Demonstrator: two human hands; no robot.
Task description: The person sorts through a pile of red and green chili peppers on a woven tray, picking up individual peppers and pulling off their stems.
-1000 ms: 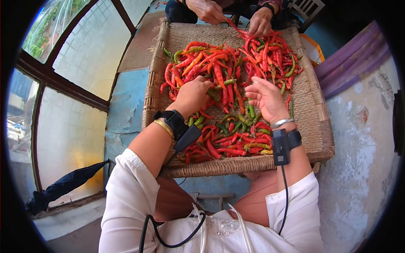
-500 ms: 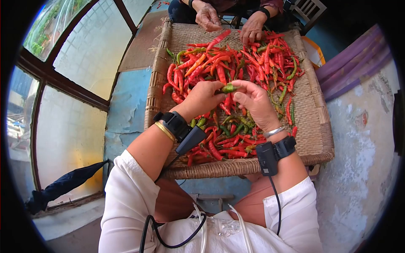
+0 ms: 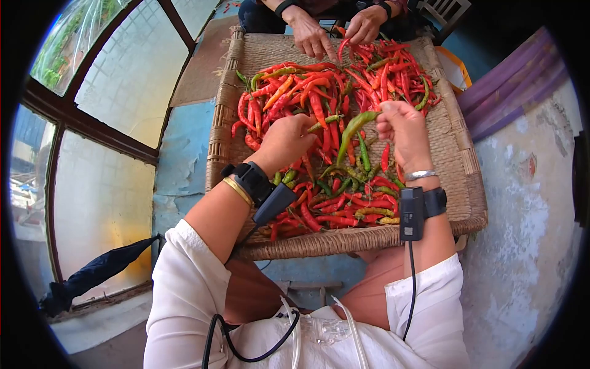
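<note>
Over the woven tray (image 3: 455,166), my right hand (image 3: 405,134) pinches one end of a long green chili pepper (image 3: 352,135), which curves down to the left. My left hand (image 3: 284,142) is closed, its fingertips at a small yellowish-green chili pepper (image 3: 329,121) that sticks out to the right. Beneath both hands lie mixed red and green chili peppers (image 3: 344,203). A heap of mostly red chili peppers (image 3: 283,92) spreads beyond my left hand, and another red heap (image 3: 399,74) lies past my right hand.
Across the tray, a person's hand (image 3: 310,37) reaches toward the peppers, while their other hand (image 3: 366,26) holds a red chili. Windows (image 3: 110,160) and a folded dark umbrella (image 3: 101,267) are on the left. A peeling wall (image 3: 522,203) and purple cloth (image 3: 516,92) stand on the right.
My hands have moved apart, the right one going right with a long green chili. The other person's hands have shifted; the red chili raised near them earlier is no longer there.
</note>
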